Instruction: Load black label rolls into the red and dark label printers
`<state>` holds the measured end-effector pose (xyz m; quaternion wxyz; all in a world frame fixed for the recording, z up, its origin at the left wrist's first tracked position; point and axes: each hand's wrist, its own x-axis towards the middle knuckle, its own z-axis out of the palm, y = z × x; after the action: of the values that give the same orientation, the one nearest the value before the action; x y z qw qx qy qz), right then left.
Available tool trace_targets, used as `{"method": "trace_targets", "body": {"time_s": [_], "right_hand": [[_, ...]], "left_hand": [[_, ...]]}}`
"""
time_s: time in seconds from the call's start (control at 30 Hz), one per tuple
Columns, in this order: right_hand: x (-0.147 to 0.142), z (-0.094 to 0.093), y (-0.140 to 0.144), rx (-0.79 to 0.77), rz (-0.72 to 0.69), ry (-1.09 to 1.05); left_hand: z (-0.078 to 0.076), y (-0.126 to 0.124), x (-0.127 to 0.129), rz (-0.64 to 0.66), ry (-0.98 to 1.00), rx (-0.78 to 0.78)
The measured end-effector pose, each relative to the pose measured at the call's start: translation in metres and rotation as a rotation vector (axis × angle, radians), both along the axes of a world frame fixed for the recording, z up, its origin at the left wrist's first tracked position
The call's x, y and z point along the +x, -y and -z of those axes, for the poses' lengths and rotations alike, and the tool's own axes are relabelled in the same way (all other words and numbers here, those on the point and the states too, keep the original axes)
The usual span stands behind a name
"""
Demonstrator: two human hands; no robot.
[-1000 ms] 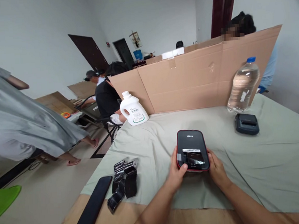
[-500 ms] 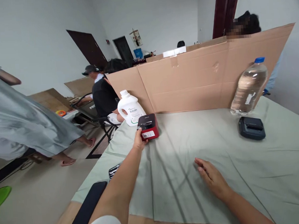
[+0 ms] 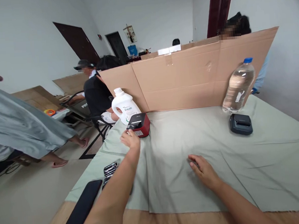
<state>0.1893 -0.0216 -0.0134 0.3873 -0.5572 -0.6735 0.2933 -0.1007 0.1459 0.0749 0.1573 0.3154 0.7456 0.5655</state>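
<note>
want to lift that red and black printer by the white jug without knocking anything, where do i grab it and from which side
Probably grip the red printer across its two red side walls, coming down from above and from the near side, where the left hand already is. It sits flat on the cloth with a boxy body, so the sides give parallel faces. The white jug stands close behind, so reaching from the back is cramped.

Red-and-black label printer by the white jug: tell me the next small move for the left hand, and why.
Probably draw the left hand away from the red-and-black label printer: it sits flat on the grey-green cloth beside the white plastic jug, and the fingers look open, just short of it.
</note>
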Motion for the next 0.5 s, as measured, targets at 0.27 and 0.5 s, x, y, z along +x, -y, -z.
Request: {"method": "trace_targets", "body": {"time_s": [0.27, 0.5], "right_hand": [[-0.010, 0.003, 0.015, 0.032, 0.086, -0.018], [0.071, -0.030, -0.033, 0.157, 0.181, 0.397]], "left_hand": [[0.065, 0.120, 0.131, 0.518, 0.254, 0.193], [0.088, 0.154, 0.127, 0.788, 0.391, 0.139]]}}
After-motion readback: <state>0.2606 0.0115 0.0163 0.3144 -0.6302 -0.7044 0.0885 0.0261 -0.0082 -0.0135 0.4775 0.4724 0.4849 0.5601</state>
